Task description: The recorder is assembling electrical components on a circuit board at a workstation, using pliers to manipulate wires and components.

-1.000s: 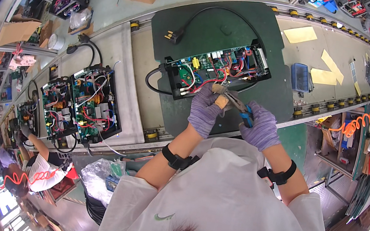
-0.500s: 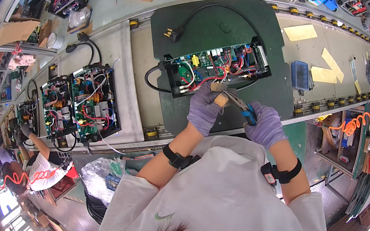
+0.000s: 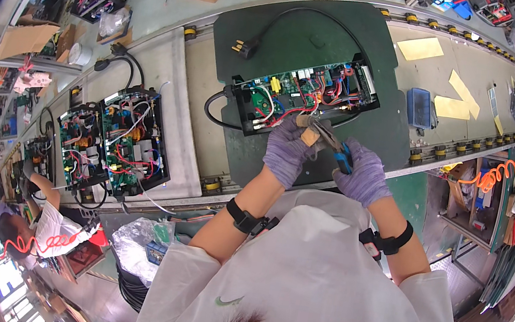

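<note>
Right hand (image 3: 363, 172) gripping pliers (image 3: 343, 157), probably working beside circuit unit (image 3: 294, 98); left hand (image 3: 286, 149) curling, cannot tell on what; next move needing steadiness.

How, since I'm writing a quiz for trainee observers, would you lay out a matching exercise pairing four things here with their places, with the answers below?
Things:
1. Pliers
2. Black plug
3. Dark blue bin
4. Two open electronics units

Places:
A. Lying on the green board
B. Side by side, left of the green board
C. Gripped by the right hand
D. Just right of the green board

Right pairs: 1-C, 2-A, 3-D, 4-B
</note>
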Demonstrator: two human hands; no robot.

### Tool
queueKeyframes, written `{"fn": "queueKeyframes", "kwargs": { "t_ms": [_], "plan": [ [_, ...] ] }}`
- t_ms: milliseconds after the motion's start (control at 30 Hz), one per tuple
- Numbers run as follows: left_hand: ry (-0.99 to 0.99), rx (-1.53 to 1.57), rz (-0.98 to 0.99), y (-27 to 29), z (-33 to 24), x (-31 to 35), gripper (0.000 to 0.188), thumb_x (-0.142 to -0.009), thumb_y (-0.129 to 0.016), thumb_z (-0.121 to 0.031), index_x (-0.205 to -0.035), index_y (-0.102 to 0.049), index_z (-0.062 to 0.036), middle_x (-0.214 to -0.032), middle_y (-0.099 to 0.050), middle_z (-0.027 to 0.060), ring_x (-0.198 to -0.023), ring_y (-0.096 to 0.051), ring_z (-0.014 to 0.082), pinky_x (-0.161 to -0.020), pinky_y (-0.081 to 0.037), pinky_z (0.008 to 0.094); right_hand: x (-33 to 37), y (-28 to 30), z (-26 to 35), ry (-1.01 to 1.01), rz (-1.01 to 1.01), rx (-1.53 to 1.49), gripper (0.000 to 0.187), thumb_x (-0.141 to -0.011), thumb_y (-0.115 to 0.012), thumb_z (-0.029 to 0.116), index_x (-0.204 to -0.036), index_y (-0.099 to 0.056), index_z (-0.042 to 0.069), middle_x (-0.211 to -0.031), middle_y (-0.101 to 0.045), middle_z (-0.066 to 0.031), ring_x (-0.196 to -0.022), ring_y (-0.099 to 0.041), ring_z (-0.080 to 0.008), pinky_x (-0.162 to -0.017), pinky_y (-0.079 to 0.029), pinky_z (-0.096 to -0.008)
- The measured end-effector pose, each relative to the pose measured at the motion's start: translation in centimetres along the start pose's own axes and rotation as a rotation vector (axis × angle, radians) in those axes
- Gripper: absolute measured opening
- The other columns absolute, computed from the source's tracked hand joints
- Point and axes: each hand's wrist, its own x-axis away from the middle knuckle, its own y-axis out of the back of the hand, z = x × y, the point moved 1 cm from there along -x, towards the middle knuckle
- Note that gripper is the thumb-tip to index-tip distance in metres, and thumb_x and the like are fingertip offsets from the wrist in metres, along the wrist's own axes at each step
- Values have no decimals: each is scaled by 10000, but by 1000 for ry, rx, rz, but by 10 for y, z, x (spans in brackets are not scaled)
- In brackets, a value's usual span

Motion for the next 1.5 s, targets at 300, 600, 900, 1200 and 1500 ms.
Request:
{"fn": "queueKeyframes", "kwargs": {
  "t_ms": [300, 600, 900, 1200, 1500],
  "plan": [
    [-110, -68, -23, -3, 3, -1, 287, -784, -682, -104, -1033, -547, -56, -1010, -613, 128, -945, -610, 255, -810, -532, 370, 0, 9, 3, -77, 95, -8, 512, -646, -669, 239, -1080, -516, 13, -775, -594, -188, -770, -595, -350, -707, -477, -399],
    [-36, -170, -43, 10, 10, -7, 287, -802, -669, -126, -1044, -532, -53, -1008, -609, 135, -913, -622, 240, -785, -538, 368, -3, 15, -14, -59, 266, 51, 593, -658, -674, 220, -1176, -475, 12, -835, -599, -192, -789, -597, -319, -737, -472, -376],
    [111, -154, -84, -6, -4, -4, 318, -809, -662, -125, -1086, -531, -42, -1016, -616, 140, -877, -631, 236, -733, -544, 343, 12, -22, -98, -464, -195, -254, 706, -629, -710, 236, -1219, -423, -25, -1005, -564, -183, -876, -585, -293, -809, -465, -353],
    [44, -259, 42, -5, 7, -4, 234, -844, -602, -83, -1066, -534, -46, -963, -599, 74, -828, -612, 168, -706, -553, 294, 22, -12, -39, -12, -153, -56, 628, -624, -702, 212, -1154, -455, -17, -1037, -543, -212, -941, -566, -357, -819, -469, -383],
    [9, -171, -75, -11, 6, 0, 185, -853, -552, -18, -1038, -547, -25, -928, -606, 67, -792, -604, 143, -663, -535, 263, 10, -13, -25, 14, -87, -58, 597, -656, -652, 264, -1158, -453, 7, -1018, -548, -200, -937, -561, -355, -824, -460, -409]
  ]
}}
